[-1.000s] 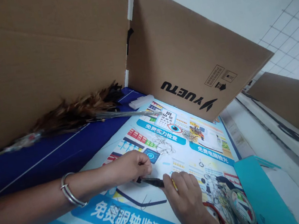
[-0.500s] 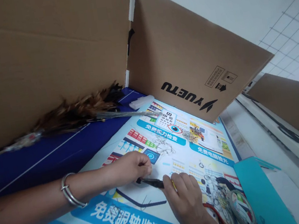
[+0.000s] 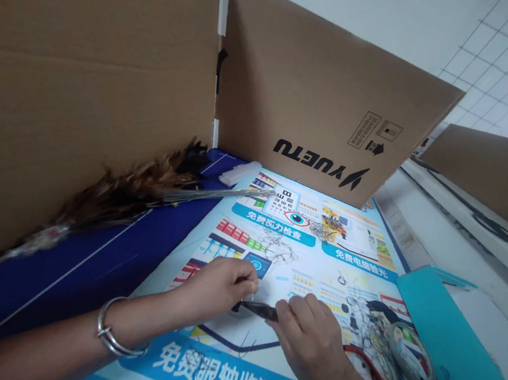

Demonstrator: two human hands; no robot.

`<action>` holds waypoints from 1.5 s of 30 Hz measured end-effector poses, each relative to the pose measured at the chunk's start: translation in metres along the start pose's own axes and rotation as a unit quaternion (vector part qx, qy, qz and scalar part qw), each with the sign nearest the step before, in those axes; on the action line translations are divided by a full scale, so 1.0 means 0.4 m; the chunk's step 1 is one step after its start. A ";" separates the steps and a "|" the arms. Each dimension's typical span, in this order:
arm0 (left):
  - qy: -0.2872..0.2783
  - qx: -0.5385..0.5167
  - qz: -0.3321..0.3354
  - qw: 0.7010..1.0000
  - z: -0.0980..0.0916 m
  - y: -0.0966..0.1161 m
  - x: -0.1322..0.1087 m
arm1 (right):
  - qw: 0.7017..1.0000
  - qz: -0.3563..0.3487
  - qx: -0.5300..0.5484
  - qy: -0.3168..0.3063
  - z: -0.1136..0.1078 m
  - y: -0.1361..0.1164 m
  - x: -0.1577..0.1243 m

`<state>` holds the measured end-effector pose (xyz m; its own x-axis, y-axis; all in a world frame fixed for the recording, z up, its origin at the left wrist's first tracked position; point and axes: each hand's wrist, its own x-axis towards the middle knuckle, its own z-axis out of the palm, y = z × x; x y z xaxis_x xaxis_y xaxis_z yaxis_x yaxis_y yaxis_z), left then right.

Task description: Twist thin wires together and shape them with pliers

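Right hand [image 3: 313, 342]: fingers closed round dark pliers [image 3: 256, 307]. Left hand [image 3: 221, 284]: fingers pinch a barely visible wire piece [image 3: 250, 294] at the plier tips, above the poster [image 3: 359, 244]. Wire piece judged light and easily bent; hold close to the tips.

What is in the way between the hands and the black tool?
Nothing visible. The right hand grips the black tool, and its tip meets the left hand, pinched shut. Wire bits lie apart on the poster.
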<state>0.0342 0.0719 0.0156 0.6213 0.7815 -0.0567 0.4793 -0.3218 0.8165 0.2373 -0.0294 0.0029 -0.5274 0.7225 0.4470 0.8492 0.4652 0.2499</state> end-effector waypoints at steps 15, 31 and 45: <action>0.066 0.151 0.164 0.973 0.019 -0.014 -0.024 | 0.984 0.109 0.139 -0.008 0.022 -0.021 -0.012; 0.094 0.264 0.247 0.928 0.027 -0.020 -0.037 | 0.918 0.212 0.304 -0.140 0.013 -0.007 0.001; 0.088 0.277 0.247 0.924 0.039 -0.030 -0.047 | 0.858 0.248 0.405 -0.196 -0.011 0.010 0.030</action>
<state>0.0266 0.0529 -0.0019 0.7614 0.5261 0.3787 0.4395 -0.8484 0.2951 0.2344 -0.0211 0.0131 -0.2105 0.9770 -0.0356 0.7584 0.1402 -0.6365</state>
